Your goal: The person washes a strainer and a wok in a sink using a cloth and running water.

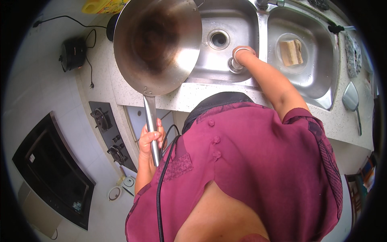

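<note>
My left hand (150, 136) grips the steel handle of a large wok (187, 39), which is held tilted over the counter's edge and the left part of the sink. The wok's inside has a dark brown burnt patch in the middle. Down in the left sink basin (229, 18), my right hand (246, 52), with a bangle at the wrist, is at a small round metal piece (234, 67), perhaps a sink strainer. Its fingers are curled and mostly hidden, so a grip cannot be made out. Behind it lies the round drain (218, 39).
In the right basin (320, 81), a clear round dish (291, 69) holds a pale brown-edged block (291, 53). A spatula (351, 96) lies on the right counter. A faucet (266, 3) stands behind. To the left are a gas stove (110, 133), a black appliance (72, 53) and cords.
</note>
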Available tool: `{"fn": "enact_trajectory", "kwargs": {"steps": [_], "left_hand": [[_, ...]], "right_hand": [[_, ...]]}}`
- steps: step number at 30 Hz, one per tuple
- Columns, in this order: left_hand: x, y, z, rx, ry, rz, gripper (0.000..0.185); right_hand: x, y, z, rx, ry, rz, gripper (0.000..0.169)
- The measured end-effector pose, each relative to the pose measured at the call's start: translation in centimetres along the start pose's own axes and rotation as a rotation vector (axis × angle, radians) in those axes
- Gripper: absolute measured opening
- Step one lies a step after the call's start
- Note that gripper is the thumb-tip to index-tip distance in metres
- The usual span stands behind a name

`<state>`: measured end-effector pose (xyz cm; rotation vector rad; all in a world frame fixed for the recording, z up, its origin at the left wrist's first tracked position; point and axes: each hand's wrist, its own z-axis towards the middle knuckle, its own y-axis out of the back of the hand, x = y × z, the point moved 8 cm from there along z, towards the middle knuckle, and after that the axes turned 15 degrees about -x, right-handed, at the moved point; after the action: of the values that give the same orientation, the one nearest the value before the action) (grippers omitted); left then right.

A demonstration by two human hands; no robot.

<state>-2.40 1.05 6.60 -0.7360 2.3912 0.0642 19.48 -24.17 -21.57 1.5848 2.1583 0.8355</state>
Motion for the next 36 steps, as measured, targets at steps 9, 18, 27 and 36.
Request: {"fn": "enact_trajectory", "kwargs": {"steps": [9,18,27,36], "left_hand": [[-0.1,0.0,0.0,-0.002,-0.013,0.037,0.036],[-0.2,-0.1,-0.2,0.007,-0.020,0.038,0.035],[0.1,0.1,-0.3,-0.001,-0.013,0.003,0.034],[0.7,1.7,0.5,0.028,-0.032,-0.027,0.039]], "right_hand": [[-1.0,0.0,1.8,-0.045,-0.036,0.100,0.027],[-1.8,0.9,1.5,-0.131,-0.150,0.233,0.033],[-2.2,1.1,0.9,-0.168,-0.197,0.279,0.037],[-2.6,3.8,0.3,-0.413,-0.173,0.426,0.040]]}}
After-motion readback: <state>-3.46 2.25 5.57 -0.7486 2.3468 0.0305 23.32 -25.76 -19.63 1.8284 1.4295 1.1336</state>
